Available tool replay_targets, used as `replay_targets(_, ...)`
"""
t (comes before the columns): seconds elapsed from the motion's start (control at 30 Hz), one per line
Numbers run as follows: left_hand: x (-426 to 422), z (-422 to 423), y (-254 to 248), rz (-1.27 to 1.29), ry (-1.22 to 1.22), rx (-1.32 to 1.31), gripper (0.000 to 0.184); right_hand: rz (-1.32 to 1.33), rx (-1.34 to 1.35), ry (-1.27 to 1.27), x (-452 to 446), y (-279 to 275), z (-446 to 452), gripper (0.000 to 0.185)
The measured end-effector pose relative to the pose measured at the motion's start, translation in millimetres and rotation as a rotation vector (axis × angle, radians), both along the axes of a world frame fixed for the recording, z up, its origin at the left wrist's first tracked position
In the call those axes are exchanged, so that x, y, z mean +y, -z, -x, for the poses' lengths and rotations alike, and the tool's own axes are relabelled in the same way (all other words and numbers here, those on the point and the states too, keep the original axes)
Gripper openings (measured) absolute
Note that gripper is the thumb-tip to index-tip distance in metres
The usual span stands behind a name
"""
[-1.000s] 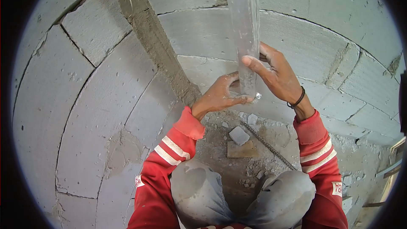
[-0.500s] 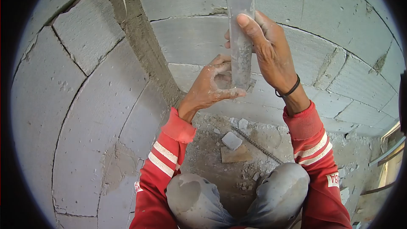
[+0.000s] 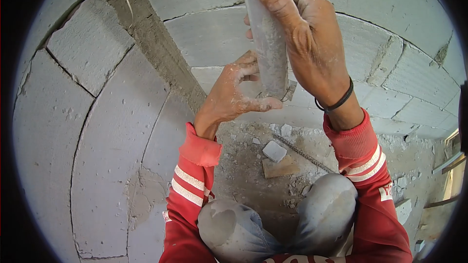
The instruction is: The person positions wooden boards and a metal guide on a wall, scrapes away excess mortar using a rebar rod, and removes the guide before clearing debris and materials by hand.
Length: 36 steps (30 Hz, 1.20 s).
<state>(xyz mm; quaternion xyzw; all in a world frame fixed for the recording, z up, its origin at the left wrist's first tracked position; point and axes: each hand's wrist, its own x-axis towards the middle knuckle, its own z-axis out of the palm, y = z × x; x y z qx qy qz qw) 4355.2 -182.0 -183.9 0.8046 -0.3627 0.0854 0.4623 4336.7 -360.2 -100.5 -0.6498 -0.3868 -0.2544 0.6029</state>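
Observation:
My right hand (image 3: 317, 39) is closed around a long, flat grey metal bar (image 3: 271, 61), its thumb lying across the front face. The bar is dusty, stands nearly upright, and runs out of the top of the view. At its lower end my left hand (image 3: 226, 87) is cupped, thumb and fingers apart. The left fingertips reach behind the bar's left edge, and the thumb stretches out just below its end; whether they press on it I cannot tell. Behind both hands rises a grey block wall (image 3: 209, 39).
To the left stands another block wall (image 3: 112, 131), with rough mortar (image 3: 158, 41) filling the corner. On the dusty floor lie a white block fragment (image 3: 274, 151), a piece of wood (image 3: 280, 166), a ribbed steel rod (image 3: 304, 154) and rubble. My bent knees (image 3: 224, 224) are close below.
My right hand and the bar have come nearer to the camera, and the bar leans slightly more. My left hand has shifted a little left, staying at the bar's lower end.

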Motion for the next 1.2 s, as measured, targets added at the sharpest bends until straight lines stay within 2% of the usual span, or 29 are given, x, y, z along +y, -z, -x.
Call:
replay_targets(0.03,-1,1,-2,-0.037,-0.026,-0.012,0.063,-0.016,-0.018,-0.035,-1,-2,5,0.03)
replay_targets(0.1,-3,3,-2,-0.078,-0.053,-0.019,0.062,-0.048,-0.102,0.075,5,-4,16,0.03)
replay_targets(0.13,-7,1,0,-0.018,-0.05,-0.067,0.059,-0.059,-0.129,0.113,5,-5,19,0.03)
replay_targets(0.2,-10,1,0,0.042,-0.043,-0.112,0.06,-0.058,-0.108,0.082,2,-6,18,0.03)
replay_targets(0.4,-11,12,-12,-0.109,-0.112,0.011,0.055,-0.057,-0.037,-0.007,-4,-14,18,0.03)
replay_targets(0.5,-12,3,1,-0.045,-0.089,-0.183,0.054,0.027,-0.036,-0.03,-10,-10,12,0.032)
replay_targets(0.53,-12,2,4,0.021,-0.066,-0.174,0.056,0.056,-0.043,-0.03,-12,-6,7,0.032)
replay_targets(0.6,-9,2,5,0.079,-0.038,-0.175,0.058,0.031,-0.033,0.121,-22,34,-19,0.063)
replay_targets(0.67,-6,6,6,0.117,-0.1,-0.117,0.059,-0.135,0.527,0.068,-49,70,-13,0.073)
replay_targets(0.73,-5,8,2,0.137,-0.1,-0.139,0.058,-0.241,0.932,-0.201,-68,114,-21,0.075)
replay_targets(0.8,-6,1,0,0.137,-0.087,-0.146,0.057,-0.367,1.151,-0.741,-63,146,-25,0.081)
replay_targets(0.83,-5,-3,3,0.107,-0.075,-0.202,0.057,-0.381,1.153,-0.739,-57,145,-21,0.081)
replay_targets(0.87,-5,-6,4,0.075,-0.063,-0.256,0.058,-0.438,1.153,-0.844,-46,140,-14,0.082)
replay_targets(0.9,-7,-5,5,0.065,-0.059,-0.247,0.058,-0.492,1.151,-0.95,-37,136,-9,0.084)
replay_targets(1.03,-16,-4,3,0.079,-0.149,-0.16,0.058,-0.557,1.06,-1.026,-22,132,-2,0.084)
replay_targets(1.1,-16,-3,2,0.119,-0.171,-0.091,0.06,-0.781,0.978,-1.239,-24,130,-3,0.079)
replay_targets(1.2,-21,0,-4,0.085,-0.123,-0.109,0.064,-0.761,0.95,-1.103,-13,131,-4,0.071)
